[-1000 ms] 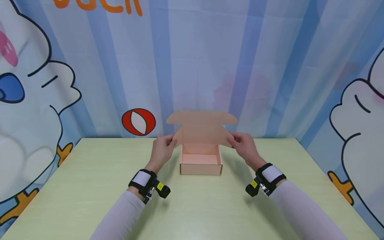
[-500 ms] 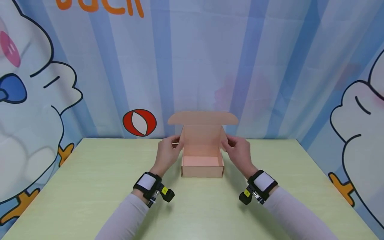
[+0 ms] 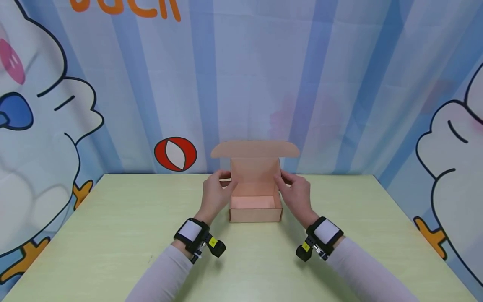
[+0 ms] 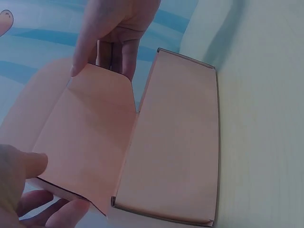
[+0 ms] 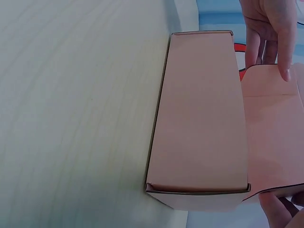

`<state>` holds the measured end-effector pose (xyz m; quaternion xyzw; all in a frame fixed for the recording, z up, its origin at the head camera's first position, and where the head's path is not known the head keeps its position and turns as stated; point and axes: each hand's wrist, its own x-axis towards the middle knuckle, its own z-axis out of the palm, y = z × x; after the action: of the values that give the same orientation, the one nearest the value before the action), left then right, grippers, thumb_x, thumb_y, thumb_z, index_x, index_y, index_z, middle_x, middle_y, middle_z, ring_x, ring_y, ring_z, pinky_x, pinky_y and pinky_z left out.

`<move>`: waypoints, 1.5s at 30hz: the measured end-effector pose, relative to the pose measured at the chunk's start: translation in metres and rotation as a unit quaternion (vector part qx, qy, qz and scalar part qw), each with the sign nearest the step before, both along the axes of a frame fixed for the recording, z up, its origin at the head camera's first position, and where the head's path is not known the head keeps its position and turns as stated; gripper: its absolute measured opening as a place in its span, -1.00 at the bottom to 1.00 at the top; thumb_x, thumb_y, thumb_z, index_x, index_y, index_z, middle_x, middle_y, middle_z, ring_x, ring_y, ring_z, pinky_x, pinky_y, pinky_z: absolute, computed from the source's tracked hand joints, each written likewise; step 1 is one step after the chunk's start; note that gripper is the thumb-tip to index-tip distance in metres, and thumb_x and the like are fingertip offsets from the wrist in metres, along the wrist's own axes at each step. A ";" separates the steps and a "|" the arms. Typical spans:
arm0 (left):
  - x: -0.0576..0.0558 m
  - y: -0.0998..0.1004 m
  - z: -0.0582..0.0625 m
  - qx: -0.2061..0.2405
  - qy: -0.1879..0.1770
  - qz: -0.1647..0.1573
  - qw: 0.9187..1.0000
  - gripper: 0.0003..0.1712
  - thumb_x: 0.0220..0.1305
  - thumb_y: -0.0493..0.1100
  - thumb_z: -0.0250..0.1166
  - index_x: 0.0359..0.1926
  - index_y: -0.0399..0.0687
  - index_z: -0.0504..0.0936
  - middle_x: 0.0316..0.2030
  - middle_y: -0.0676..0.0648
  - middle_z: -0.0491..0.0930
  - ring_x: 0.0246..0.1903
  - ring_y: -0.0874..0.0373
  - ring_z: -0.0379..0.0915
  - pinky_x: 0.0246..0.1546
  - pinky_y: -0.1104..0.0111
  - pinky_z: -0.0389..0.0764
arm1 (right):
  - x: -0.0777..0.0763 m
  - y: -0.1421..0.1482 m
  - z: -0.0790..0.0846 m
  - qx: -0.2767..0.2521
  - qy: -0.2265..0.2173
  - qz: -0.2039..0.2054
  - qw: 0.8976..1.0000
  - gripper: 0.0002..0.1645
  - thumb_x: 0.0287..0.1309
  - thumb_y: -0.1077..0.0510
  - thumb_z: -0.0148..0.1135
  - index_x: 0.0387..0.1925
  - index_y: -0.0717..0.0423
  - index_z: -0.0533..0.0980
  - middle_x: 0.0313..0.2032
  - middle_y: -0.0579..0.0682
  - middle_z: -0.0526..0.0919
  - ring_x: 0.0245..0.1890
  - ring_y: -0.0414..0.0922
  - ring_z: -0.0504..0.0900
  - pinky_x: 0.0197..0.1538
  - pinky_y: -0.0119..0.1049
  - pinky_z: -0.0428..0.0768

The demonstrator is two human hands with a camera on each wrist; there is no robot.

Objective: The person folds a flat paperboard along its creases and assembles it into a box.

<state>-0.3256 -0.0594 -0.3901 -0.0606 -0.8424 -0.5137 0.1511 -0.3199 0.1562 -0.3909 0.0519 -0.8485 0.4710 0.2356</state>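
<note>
A small pinkish-brown cardboard box (image 3: pixel 255 215) sits on the table with its lid (image 3: pixel 254 170) raised at the back. At the lid's left side, my left hand (image 3: pixel 216 195) pinches a side flap (image 5: pixel 266 80), thumb inside and fingers behind. My right hand (image 3: pixel 297 196) grips the opposite side flap (image 4: pixel 102 80) in the same way. Both flaps are folded forward from the lid. Along the lid's top edge, a wide tuck flap (image 3: pixel 255 149) with rounded ends sticks out. In the left wrist view, the box's front wall (image 4: pixel 173 137) faces the camera.
The pale wooden table (image 3: pixel 113 235) stretches around the box on all sides. Behind it hangs a blue striped curtain (image 3: pixel 249 75) printed with cartoon figures, close to the raised lid. Each wrist carries a strapped camera (image 3: pixel 216 247).
Both hands have moved inward, bringing the lid's side flaps from spread outward to folded forward. The box has stayed in nearly the same place.
</note>
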 end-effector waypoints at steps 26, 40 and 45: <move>0.003 -0.005 -0.006 0.112 -0.046 -0.045 0.992 -0.66 0.31 -0.02 0.08 0.03 -0.05 0.44 0.04 -0.03 0.44 -0.01 0.07 0.47 -0.19 0.23 0.59 | -0.005 0.021 -0.007 -0.219 -0.095 0.190 0.952 -0.39 0.22 0.10 0.10 0.30 -0.03 0.23 0.16 0.12 0.37 0.11 0.05 0.40 -0.14 -0.13 0.58; 0.004 -0.031 -0.021 0.117 -0.053 -0.164 0.978 -0.48 0.25 -0.04 0.16 0.24 0.21 0.33 0.18 0.07 0.34 0.13 0.04 0.34 -0.05 0.29 0.51 | -0.008 0.041 -0.019 -0.202 -0.136 0.262 0.934 -0.39 0.07 0.14 0.26 0.19 0.12 0.35 0.14 0.11 0.42 0.15 -0.02 0.39 -0.02 -0.24 0.54; 0.004 -0.035 -0.026 0.071 -0.040 -0.151 0.985 -0.51 0.22 -0.19 0.20 0.18 0.21 0.41 0.14 0.11 0.38 0.10 0.06 0.38 -0.01 0.29 0.48 | -0.008 0.045 -0.022 -0.187 -0.146 0.272 0.933 -0.45 0.05 0.26 0.25 0.14 0.09 0.42 0.13 0.13 0.43 0.15 0.00 0.39 0.02 -0.31 0.51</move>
<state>-0.3212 -0.0949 -0.4162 -0.1554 -0.7903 -0.5912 0.0418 -0.3277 0.2011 -0.4130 0.1663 -0.7232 0.6699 -0.0223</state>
